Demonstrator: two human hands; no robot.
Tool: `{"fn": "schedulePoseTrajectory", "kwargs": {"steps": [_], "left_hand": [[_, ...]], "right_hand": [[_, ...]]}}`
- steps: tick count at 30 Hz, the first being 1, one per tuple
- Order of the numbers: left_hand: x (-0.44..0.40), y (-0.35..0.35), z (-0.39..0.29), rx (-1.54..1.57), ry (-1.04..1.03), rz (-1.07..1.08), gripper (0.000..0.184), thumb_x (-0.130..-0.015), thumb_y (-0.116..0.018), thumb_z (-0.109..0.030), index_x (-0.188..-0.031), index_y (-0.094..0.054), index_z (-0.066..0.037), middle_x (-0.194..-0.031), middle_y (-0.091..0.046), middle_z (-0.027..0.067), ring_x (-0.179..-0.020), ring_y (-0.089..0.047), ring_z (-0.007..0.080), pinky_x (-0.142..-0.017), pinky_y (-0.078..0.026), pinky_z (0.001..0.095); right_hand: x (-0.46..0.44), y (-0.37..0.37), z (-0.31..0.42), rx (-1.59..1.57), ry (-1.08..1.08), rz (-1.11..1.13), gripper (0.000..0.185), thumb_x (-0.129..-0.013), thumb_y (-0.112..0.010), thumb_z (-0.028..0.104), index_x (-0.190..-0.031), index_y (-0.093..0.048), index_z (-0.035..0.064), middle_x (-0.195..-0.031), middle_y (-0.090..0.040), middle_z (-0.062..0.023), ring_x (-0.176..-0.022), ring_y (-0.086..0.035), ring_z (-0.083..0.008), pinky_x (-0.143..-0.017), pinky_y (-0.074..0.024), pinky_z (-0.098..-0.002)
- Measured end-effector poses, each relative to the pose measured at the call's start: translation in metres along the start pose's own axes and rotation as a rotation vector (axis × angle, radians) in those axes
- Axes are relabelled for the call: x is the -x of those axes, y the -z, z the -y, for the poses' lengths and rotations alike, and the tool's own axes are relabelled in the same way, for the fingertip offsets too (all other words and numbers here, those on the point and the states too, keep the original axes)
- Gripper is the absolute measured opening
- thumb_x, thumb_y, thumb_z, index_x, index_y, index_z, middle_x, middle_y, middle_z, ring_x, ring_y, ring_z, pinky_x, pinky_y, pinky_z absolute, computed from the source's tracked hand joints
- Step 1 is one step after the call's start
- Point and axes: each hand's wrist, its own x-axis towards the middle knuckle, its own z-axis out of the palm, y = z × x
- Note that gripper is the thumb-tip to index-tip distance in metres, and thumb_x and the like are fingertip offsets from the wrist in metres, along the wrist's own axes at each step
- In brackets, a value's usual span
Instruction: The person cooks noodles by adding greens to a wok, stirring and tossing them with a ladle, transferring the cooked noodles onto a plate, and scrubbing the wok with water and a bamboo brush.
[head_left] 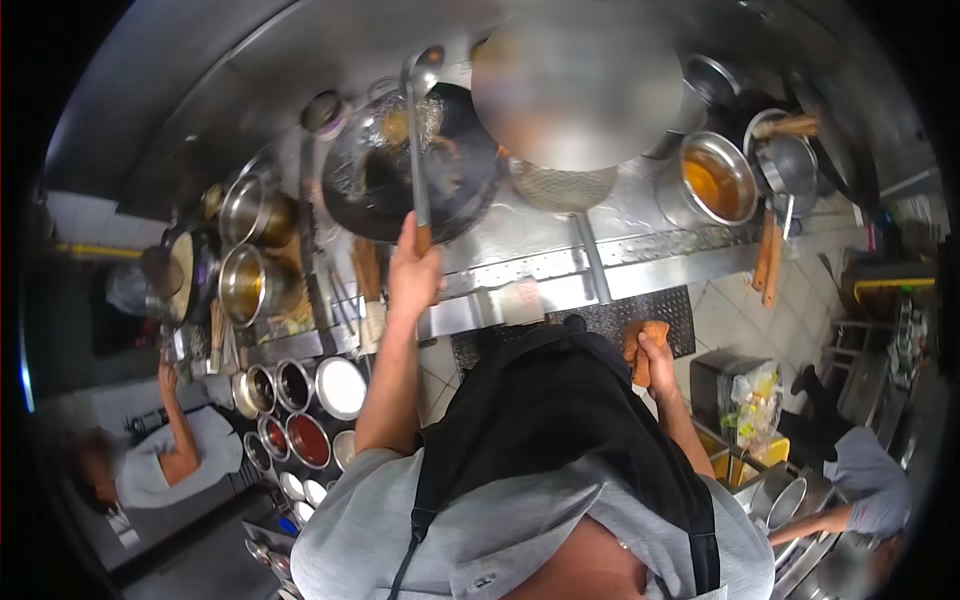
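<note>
My left hand [414,275] is closed around the wooden grip of a long metal ladle [418,150]. The ladle points away from me across a dark wok [345,205], its bowl close to the wok's far rim. Bubbling liquid and a golden-brown piece of food [396,126] are in the wok. Down by my right side, my right hand [656,363] grips a folded orange-brown cloth [640,342], held apart from the stove. A mesh strainer [565,188] with a long handle lies on the steel stovetop, right of the wok, partly covered by a large blurred patch.
A pot of orange liquid [718,178] stands to the right, near more pans and wooden handles [768,255]. At left are metal pots [245,285] and several seasoning containers [308,440]. One co-worker [185,455] is at far left, another [868,480] at far right.
</note>
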Motion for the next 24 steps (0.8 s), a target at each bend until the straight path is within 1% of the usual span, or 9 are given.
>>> {"fn": "schedulePoseTrajectory", "kwargs": {"steps": [3,6,8,10,13,14,15,16,24], "left_hand": [[-0.039,-0.106,-0.008,0.375,0.005,0.261,0.082,-0.092,-0.056,-0.004,-0.166,-0.023,-0.013,-0.066,-0.055,0.002,-0.044,-0.051,0.0128,-0.035,-0.031,0.0284],[-0.097,-0.216,-0.014,0.385,0.007,0.351,0.077,-0.089,-0.055,0.0,-0.162,-0.03,-0.008,-0.071,-0.055,0.0015,-0.044,-0.049,0.0126,-0.037,-0.035,0.0286],[-0.145,-0.289,-0.012,0.311,-0.008,0.369,0.064,-0.088,-0.053,0.0,-0.15,-0.042,-0.006,-0.071,-0.054,0.0021,-0.047,-0.05,0.0135,-0.04,-0.038,0.0297],[-0.177,-0.351,-0.022,0.192,-0.028,0.241,0.022,-0.091,-0.056,-0.002,-0.112,-0.053,-0.007,-0.069,-0.051,0.0023,-0.053,-0.052,0.0148,-0.044,-0.041,0.031],[-0.219,-0.405,-0.034,0.463,0.286,0.293,0.008,-0.091,-0.058,-0.004,-0.096,-0.053,-0.008,-0.071,-0.052,0.0021,-0.058,-0.054,0.014,-0.05,-0.044,0.0297],[-0.233,-0.418,-0.035,0.805,0.361,0.406,0.006,-0.09,-0.057,-0.004,-0.093,-0.053,-0.008,-0.071,-0.053,0.0019,-0.059,-0.054,0.0137,-0.052,-0.044,0.0293],[-0.244,-0.414,-0.04,1.145,0.43,0.505,0.005,-0.09,-0.057,-0.004,-0.09,-0.053,-0.008,-0.072,-0.053,0.0017,-0.06,-0.054,0.0135,-0.054,-0.045,0.0288],[-0.25,-0.41,-0.043,1.485,0.49,0.599,0.005,-0.09,-0.057,-0.004,-0.087,-0.054,-0.007,-0.073,-0.054,0.0015,-0.061,-0.055,0.0132,-0.056,-0.045,0.0283],[-0.179,-0.292,-0.042,1.728,0.443,0.905,0.006,-0.09,-0.056,-0.005,-0.084,-0.054,-0.004,-0.075,-0.055,0.0011,-0.061,-0.058,0.0114,-0.055,-0.046,0.0278]], "right_hand": [[0.004,0.039,-0.001,-0.045,0.031,-0.132,0.026,-0.101,-0.063,0.024,-0.117,-0.058,0.0045,-0.086,-0.066,-0.0082,-0.062,-0.067,-0.0204,-0.051,-0.0565,-0.0332],[0.022,0.083,0.005,-0.053,-0.013,-0.125,0.024,-0.101,-0.064,0.025,-0.113,-0.058,0.0047,-0.083,-0.065,-0.0075,-0.062,-0.066,-0.0204,-0.052,-0.0564,-0.0334],[0.036,0.102,0.003,-0.05,0.003,-0.254,0.026,-0.102,-0.06,0.03,-0.1,-0.06,0.0042,-0.074,-0.063,-0.0086,-0.058,-0.062,-0.0191,-0.052,-0.05,-0.0306],[0.052,0.118,0.002,-0.031,0.029,-0.33,0.032,-0.102,-0.059,0.035,-0.092,-0.062,0.0041,-0.07,-0.062,-0.0088,-0.054,-0.058,-0.0187,-0.052,-0.0466,-0.0298],[0.081,0.138,-0.001,-0.043,-0.051,-0.41,0.031,-0.101,-0.062,0.035,-0.099,-0.063,0.0047,-0.073,-0.063,-0.0079,-0.059,-0.06,-0.0182,-0.055,-0.048,-0.0297],[0.092,0.142,-0.006,-0.11,-0.033,-0.416,0.031,-0.099,-0.066,0.035,-0.108,-0.062,0.0057,-0.081,-0.065,-0.0064,-0.066,-0.063,-0.0174,-0.059,-0.0497,-0.0297],[0.09,0.141,-0.012,-0.085,0.018,-0.498,0.029,-0.101,-0.063,0.033,-0.112,-0.06,0.0055,-0.084,-0.067,-0.0089,-0.062,-0.067,-0.0213,-0.046,-0.0543,-0.0344],[0.09,0.142,-0.015,-0.094,-0.002,-0.496,0.03,-0.101,-0.064,0.032,-0.115,-0.06,0.0052,-0.087,-0.067,-0.0084,-0.067,-0.068,-0.02,-0.052,-0.0552,-0.0335],[0.016,0.058,0.021,0.173,0.297,-0.135,0.047,-0.098,-0.07,0.022,-0.137,-0.055,0.0013,-0.11,-0.068,-0.0072,-0.094,-0.066,-0.0168,-0.084,-0.0545,-0.0319]]}}
